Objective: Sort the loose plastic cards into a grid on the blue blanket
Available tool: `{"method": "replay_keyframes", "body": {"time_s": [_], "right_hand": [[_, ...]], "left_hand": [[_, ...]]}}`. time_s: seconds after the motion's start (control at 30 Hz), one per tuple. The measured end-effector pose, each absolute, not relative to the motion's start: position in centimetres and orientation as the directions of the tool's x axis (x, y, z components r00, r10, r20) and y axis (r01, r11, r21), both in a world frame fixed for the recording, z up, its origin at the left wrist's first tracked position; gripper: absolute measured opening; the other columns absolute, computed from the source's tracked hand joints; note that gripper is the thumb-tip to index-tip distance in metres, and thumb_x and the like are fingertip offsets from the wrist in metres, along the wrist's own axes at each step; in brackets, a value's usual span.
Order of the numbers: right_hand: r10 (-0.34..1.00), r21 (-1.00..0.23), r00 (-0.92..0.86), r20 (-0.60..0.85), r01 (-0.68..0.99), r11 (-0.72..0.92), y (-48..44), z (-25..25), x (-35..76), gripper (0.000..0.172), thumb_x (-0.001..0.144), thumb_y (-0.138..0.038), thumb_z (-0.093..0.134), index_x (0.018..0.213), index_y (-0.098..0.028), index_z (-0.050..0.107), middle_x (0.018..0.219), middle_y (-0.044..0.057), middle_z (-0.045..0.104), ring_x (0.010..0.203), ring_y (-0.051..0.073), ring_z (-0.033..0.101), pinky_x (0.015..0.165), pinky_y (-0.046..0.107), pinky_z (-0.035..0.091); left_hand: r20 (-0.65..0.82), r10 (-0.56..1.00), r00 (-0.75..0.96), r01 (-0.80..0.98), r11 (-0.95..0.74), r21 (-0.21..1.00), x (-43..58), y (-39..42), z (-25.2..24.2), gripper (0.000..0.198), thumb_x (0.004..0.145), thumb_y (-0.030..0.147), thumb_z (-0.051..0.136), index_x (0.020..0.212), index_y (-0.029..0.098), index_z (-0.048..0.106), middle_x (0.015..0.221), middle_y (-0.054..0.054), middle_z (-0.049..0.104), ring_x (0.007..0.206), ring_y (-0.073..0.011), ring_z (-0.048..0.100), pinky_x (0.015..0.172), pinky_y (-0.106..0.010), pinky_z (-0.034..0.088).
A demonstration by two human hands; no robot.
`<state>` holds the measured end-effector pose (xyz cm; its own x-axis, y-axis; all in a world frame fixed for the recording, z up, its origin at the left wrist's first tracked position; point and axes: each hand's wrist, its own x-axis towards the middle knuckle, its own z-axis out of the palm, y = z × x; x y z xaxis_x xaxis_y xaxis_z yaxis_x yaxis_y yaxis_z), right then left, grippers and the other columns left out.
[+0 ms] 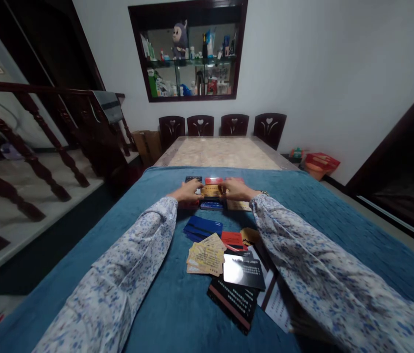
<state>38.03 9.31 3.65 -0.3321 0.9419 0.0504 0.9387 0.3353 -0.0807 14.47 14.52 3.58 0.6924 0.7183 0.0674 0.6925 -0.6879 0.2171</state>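
Note:
Both arms in flowered sleeves reach far forward over a blue cloth (148, 294). My left hand (188, 190) and my right hand (236, 189) close on the two ends of a gold card (211, 190), held between them. Around it lie a red card (213, 181), a dark card (193, 179) and a blue card (211, 205). Closer to me sit a fan of blue cards (203, 227), a pile of yellow cards (207, 256), a red card (232, 239) and black cards (241, 282).
Beyond the cloth the marble table top (221, 153) runs to four dark chairs (222, 125) at the wall. A glass cabinet (189, 51) hangs above them. A wooden stair railing (41, 127) stands at the left. A red bag (320, 163) lies at the right.

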Motion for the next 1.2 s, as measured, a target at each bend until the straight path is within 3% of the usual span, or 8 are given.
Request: {"method": "replay_keyframes", "body": {"time_s": [0.33, 0.67, 0.97, 1.2], "right_hand": [[0.971, -0.019, -0.238, 0.015, 0.971, 0.239, 10.2, 3.5, 38.0, 0.030, 0.084, -0.031, 0.068, 0.112, -0.022, 0.075, 0.115, 0.011, 0.075, 0.113, 0.031, 0.063, 0.083, 0.034, 0.049], [0.977, 0.000, -0.213, -0.027, 0.977, 0.213, 11.2, 3.7, 38.3, 0.038, 0.086, -0.037, 0.066, 0.121, -0.023, 0.072, 0.123, 0.011, 0.073, 0.116, 0.033, 0.060, 0.087, 0.036, 0.049], [0.965, -0.002, -0.256, -0.055, 0.967, 0.256, 12.9, 3.0, 38.8, 0.037, 0.083, -0.040, 0.071, 0.114, -0.021, 0.074, 0.118, 0.012, 0.075, 0.111, 0.030, 0.063, 0.094, 0.033, 0.046], [0.960, -0.010, -0.259, -0.102, 0.966, 0.260, 13.7, 3.0, 38.9, 0.035, 0.082, -0.039, 0.069, 0.112, -0.023, 0.076, 0.116, 0.007, 0.076, 0.113, 0.030, 0.064, 0.086, 0.032, 0.050]], "left_hand": [[0.008, 0.750, 0.661, 0.738, -0.653, 0.171, 15.9, 15.8, 3.4, 0.047, 0.082, 0.033, 0.068, 0.127, 0.018, 0.066, 0.133, -0.014, 0.059, 0.114, -0.0318, 0.061, 0.105, -0.048, 0.043], [-0.015, 0.752, 0.659, 0.750, -0.655, 0.093, 17.1, 16.6, 3.4, 0.044, 0.084, 0.032, 0.067, 0.126, 0.018, 0.066, 0.139, -0.014, 0.060, 0.132, -0.0347, 0.055, 0.105, -0.044, 0.047], [-0.058, 0.748, 0.661, 0.750, -0.660, 0.030, 18.1, 16.7, 3.4, 0.038, 0.086, 0.030, 0.061, 0.121, 0.018, 0.068, 0.130, -0.012, 0.069, 0.125, -0.0316, 0.060, 0.102, -0.042, 0.047], [-0.060, 0.756, 0.652, 0.757, -0.654, -0.001, 18.2, 16.9, 3.6, 0.036, 0.083, 0.032, 0.062, 0.114, 0.017, 0.072, 0.125, -0.013, 0.069, 0.119, -0.0326, 0.062, 0.093, -0.039, 0.049]]}}
